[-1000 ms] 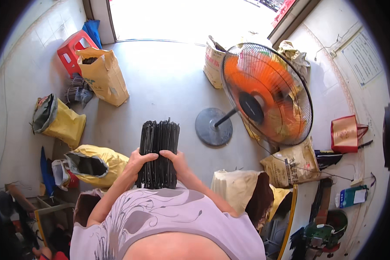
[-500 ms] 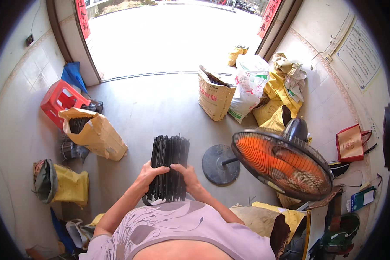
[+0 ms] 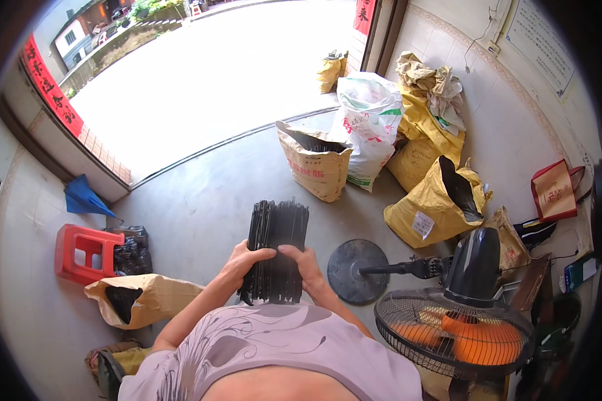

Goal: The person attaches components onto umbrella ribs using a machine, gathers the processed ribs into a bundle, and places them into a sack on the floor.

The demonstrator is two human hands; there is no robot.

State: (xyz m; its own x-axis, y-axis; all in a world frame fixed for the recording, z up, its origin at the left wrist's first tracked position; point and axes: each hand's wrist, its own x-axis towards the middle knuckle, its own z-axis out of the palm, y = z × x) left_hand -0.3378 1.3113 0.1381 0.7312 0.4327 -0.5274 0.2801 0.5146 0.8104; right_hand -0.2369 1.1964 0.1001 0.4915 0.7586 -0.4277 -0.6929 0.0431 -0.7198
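Note:
A thick bundle of thin black strips stands upright between my two hands, just in front of my shirt. My left hand is closed on its left side, thumb lying across the near face. From the other side my right hand grips it, its thumb tip close to the left one. The fingers behind the bundle are largely hidden. Strip tops look slightly uneven. What the strips are, I cannot tell.
A fan stands at my right on a round black base. Ahead are an open brown paper sack, a white sack and a yellow sack. To the left are a red stool and another paper sack.
The view has turned, so the doorway sits further left and the fan lower. Both hands still hold the bundle, now a little further right in the picture.

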